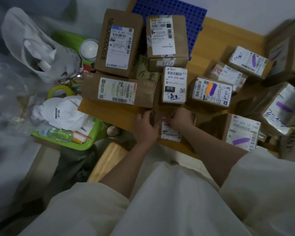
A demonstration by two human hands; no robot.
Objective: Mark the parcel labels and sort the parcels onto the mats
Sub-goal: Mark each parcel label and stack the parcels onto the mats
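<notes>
Head | wooden table (216, 34), blue mat (170, 9) | left hand (146, 126) fingers grip marker (152, 117) | right hand (180, 118) fingers pinch label (169, 132)

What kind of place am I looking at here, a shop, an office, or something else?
Most likely an informal parcel sorting spot, perhaps a pickup point or back room. Labelled cardboard parcels crowd a wooden surface, several labels carry purple marker strokes, and a blue perforated mat lies behind them.

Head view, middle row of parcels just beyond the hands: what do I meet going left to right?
Roll of yellow-green tape → long box with a sideways label → box labelled 070 → box with orange and purple marks → large box with a purple stripe at the right edge.
</notes>
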